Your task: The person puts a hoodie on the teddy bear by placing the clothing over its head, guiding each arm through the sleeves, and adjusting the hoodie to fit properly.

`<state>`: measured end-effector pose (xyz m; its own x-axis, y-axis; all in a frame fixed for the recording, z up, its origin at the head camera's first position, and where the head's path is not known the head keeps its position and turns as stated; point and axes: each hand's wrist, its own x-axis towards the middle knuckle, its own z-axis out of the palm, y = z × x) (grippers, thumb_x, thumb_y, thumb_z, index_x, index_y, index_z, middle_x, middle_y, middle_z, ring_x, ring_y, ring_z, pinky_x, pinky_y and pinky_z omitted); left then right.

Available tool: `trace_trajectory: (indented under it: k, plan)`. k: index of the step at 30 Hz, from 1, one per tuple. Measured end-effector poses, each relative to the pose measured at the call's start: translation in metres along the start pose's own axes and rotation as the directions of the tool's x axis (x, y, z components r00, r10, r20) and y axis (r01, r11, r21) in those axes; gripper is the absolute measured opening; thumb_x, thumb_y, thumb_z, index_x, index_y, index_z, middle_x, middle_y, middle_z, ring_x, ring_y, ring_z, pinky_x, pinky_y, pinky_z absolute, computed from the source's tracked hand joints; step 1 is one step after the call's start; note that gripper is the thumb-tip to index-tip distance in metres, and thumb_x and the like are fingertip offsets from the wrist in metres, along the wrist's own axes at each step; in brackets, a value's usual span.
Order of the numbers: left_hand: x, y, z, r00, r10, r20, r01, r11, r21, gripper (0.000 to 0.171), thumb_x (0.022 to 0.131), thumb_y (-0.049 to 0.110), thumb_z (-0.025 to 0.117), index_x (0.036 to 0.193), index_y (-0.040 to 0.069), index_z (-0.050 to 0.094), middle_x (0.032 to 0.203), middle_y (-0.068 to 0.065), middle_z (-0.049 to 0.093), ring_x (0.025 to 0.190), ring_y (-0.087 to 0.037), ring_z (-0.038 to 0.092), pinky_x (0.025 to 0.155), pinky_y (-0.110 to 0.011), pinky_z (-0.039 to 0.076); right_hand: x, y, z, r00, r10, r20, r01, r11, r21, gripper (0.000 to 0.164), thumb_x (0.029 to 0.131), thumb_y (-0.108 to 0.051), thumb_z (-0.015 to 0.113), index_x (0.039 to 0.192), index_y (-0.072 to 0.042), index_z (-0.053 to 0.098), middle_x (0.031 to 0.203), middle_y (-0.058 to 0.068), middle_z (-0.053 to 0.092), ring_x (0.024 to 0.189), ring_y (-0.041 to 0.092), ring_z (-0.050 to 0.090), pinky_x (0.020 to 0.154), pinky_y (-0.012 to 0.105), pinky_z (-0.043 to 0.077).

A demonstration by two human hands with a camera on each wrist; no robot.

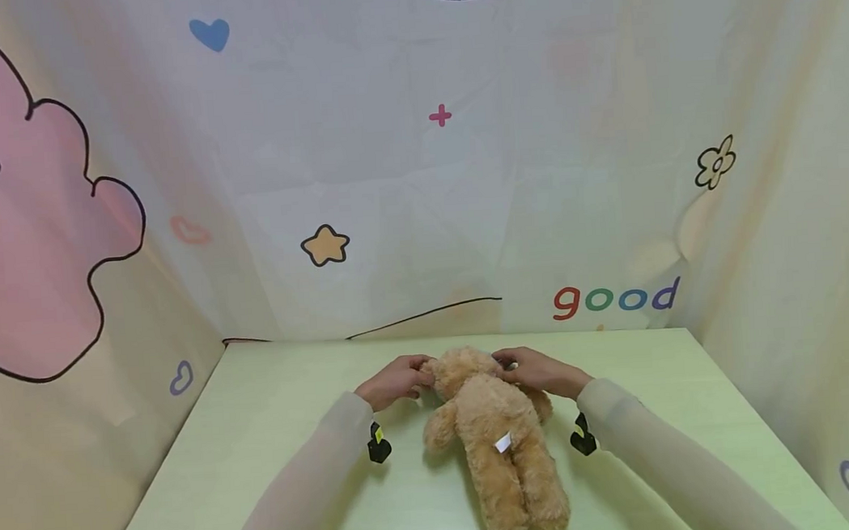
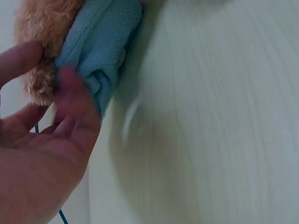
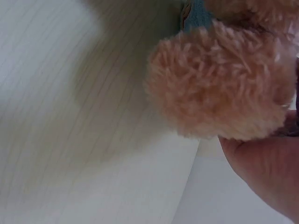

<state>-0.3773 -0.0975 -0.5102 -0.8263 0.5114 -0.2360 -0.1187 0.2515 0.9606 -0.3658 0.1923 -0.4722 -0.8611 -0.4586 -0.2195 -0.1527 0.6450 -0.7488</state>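
Note:
A light-brown teddy bear [image 1: 495,415] lies on the table with its head at the far end and a small white tag [image 1: 504,442] low on its body. My left hand [image 1: 398,382] grips the ear at the left of its head. In the left wrist view, those fingers curl about the brown fur [image 2: 39,84], one blurred against a blue fleece cloth [image 2: 100,42] beside it. My right hand [image 1: 536,370] holds the right side of the head with bent fingers. In the right wrist view, a furry paw [image 3: 219,84] hides most of its fingers.
The pale green table [image 1: 274,436] runs back to a printed curtain [image 1: 404,177], which also hangs along both sides. Black wrist devices [image 1: 379,444] hang below both sleeves.

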Motion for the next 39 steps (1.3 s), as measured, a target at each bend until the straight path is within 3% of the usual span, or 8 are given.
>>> trace_trajectory:
  k: [12,17,21,24,28,32,36,39]
  plan:
    - [-0.011,0.004,-0.002,0.997,-0.004,0.073,0.003,1.0,0.01,0.016,0.091,0.02,0.057,0.105,0.014,0.052,0.088,0.0,0.054,0.078,-0.016,0.05,0.069,-0.035,0.045,-0.007,-0.006,0.018,0.997,0.06,0.045,-0.067,0.979,0.19,0.031,0.091,-0.017,0.057,0.12,-0.006,0.05,0.106,0.01,0.053,0.083,0.019,0.055,0.066,0.032,0.048]
    - [-0.01,0.013,0.002,1.0,0.03,0.001,-0.03,0.989,0.142,0.036,0.086,0.019,0.061,0.121,0.016,0.055,0.105,-0.003,0.057,0.088,-0.024,0.052,0.073,-0.037,0.046,-0.009,-0.009,0.019,0.999,0.026,0.029,-0.03,0.983,0.183,0.029,0.088,-0.02,0.062,0.111,-0.006,0.051,0.092,0.008,0.052,0.075,0.02,0.052,0.062,0.033,0.043]
    - [-0.008,0.014,0.008,0.995,0.073,-0.075,-0.053,0.969,0.24,0.025,0.083,0.013,0.06,0.108,0.014,0.06,0.1,-0.003,0.058,0.081,-0.022,0.05,0.067,-0.034,0.042,-0.007,-0.012,0.02,1.0,-0.003,0.011,0.002,0.993,0.121,0.024,0.086,-0.024,0.066,0.099,-0.007,0.055,0.079,0.003,0.051,0.066,0.017,0.045,0.056,0.031,0.037]
    - [-0.01,0.017,0.013,0.981,0.149,-0.12,-0.095,0.925,0.367,0.016,0.084,0.009,0.057,0.099,0.012,0.06,0.088,-0.004,0.056,0.069,-0.016,0.045,0.059,-0.029,0.038,-0.006,-0.015,0.021,0.999,0.003,-0.032,0.0,0.996,0.085,0.022,0.084,-0.025,0.068,0.096,-0.009,0.057,0.076,0.002,0.052,0.063,0.015,0.044,0.052,0.029,0.038]
    - [-0.01,0.021,0.02,0.938,0.287,-0.196,-0.121,0.799,0.589,0.012,0.083,0.003,0.054,0.092,0.011,0.057,0.078,-0.003,0.056,0.061,-0.013,0.042,0.054,-0.026,0.034,-0.003,-0.024,0.022,0.994,0.012,-0.107,-0.009,1.0,0.03,0.022,0.083,-0.023,0.07,0.095,-0.011,0.057,0.082,0.003,0.056,0.067,0.016,0.051,0.052,0.03,0.046]
    - [-0.008,0.02,0.029,0.889,0.356,-0.288,-0.044,0.693,0.72,0.012,0.079,0.001,0.055,0.079,0.012,0.052,0.067,0.001,0.044,0.057,-0.013,0.035,0.05,-0.026,0.027,0.0,-0.034,0.024,0.988,-0.033,-0.149,0.019,0.995,-0.098,0.021,0.079,-0.023,0.074,0.086,-0.01,0.058,0.077,0.002,0.056,0.066,0.015,0.054,0.054,0.029,0.048]
    - [-0.005,0.019,0.034,0.865,0.38,-0.327,0.005,0.645,0.764,0.017,0.077,0.001,0.057,0.073,0.013,0.047,0.063,0.003,0.037,0.055,-0.012,0.03,0.05,-0.025,0.023,0.002,-0.042,0.026,0.976,-0.127,-0.174,0.081,0.966,-0.246,0.023,0.075,-0.022,0.076,0.071,-0.011,0.056,0.065,-0.003,0.05,0.059,0.011,0.046,0.056,0.025,0.039]
    - [-0.006,0.022,0.032,0.876,0.38,-0.297,-0.018,0.642,0.767,0.015,0.077,0.0,0.057,0.082,0.013,0.051,0.067,0.002,0.043,0.056,-0.012,0.034,0.05,-0.026,0.026,0.001,-0.044,0.027,0.966,-0.162,-0.202,0.095,0.948,-0.305,0.026,0.074,-0.018,0.075,0.065,-0.012,0.052,0.059,-0.005,0.044,0.057,0.011,0.04,0.056,0.025,0.033]
